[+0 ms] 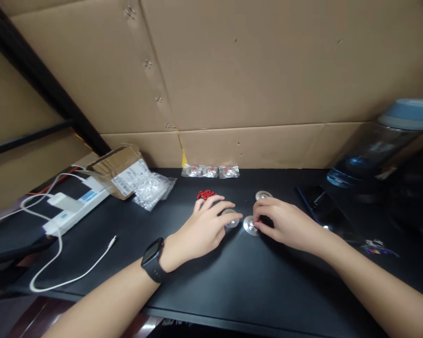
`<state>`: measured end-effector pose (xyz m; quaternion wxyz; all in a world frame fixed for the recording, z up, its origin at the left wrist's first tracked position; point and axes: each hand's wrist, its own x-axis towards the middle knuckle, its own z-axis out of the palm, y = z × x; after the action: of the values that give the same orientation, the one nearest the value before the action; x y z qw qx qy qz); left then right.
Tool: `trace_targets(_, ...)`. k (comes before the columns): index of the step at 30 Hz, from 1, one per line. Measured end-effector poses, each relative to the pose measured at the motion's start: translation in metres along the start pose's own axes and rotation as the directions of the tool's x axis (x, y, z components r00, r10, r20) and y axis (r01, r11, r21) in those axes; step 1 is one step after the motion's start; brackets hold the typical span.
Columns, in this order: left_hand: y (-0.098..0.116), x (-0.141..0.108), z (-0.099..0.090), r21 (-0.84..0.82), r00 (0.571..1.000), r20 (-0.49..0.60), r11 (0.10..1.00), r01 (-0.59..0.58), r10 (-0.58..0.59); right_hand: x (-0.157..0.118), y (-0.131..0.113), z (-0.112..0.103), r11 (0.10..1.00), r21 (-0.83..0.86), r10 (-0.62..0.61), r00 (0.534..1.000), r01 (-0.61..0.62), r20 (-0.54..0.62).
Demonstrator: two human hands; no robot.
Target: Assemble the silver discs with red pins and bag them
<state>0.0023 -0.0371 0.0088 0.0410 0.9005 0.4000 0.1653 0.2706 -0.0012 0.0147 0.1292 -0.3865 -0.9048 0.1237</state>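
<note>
Three silver metal discs lie on the black table. My left hand (206, 227), with a black watch on its wrist, is spread palm down, its fingertips over the left disc (232, 222). My right hand (285, 220) pinches a small red piece at the right edge of the middle disc (249, 226). The back disc (263, 194) is partly covered by my right hand. Coiled red cord (205, 193) lies just beyond my left fingers.
Bagged discs (209, 172) line the cardboard wall. An open box (121, 171), plastic bags (151, 188) and a power strip (77, 211) with white cables are left. A phone (320, 202), a small packet (379, 249) and a water bottle (377, 145) stand or lie right.
</note>
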Motion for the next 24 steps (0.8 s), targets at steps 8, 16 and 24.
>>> trace_targets(8, -0.099, -0.028, -0.065, 0.297, 0.878, -0.318, 0.842, 0.451, -0.358, -0.001, 0.000, -0.002, 1.000, -0.006, 0.019, 1.000, -0.019, 0.011)
trace_targets(16, -0.147, -0.060, -0.091, 0.329, 0.750, -0.096, 0.690, 0.645, -0.655, -0.001, -0.003, -0.007, 0.999, -0.004, 0.052, 0.996, -0.052, 0.072)
trace_targets(24, -0.124, -0.055, -0.105, 0.289, 0.623, -0.443, 0.555, 0.780, -0.645, -0.002, -0.003, -0.007, 0.998, 0.010, 0.059, 0.995, -0.060, 0.085)
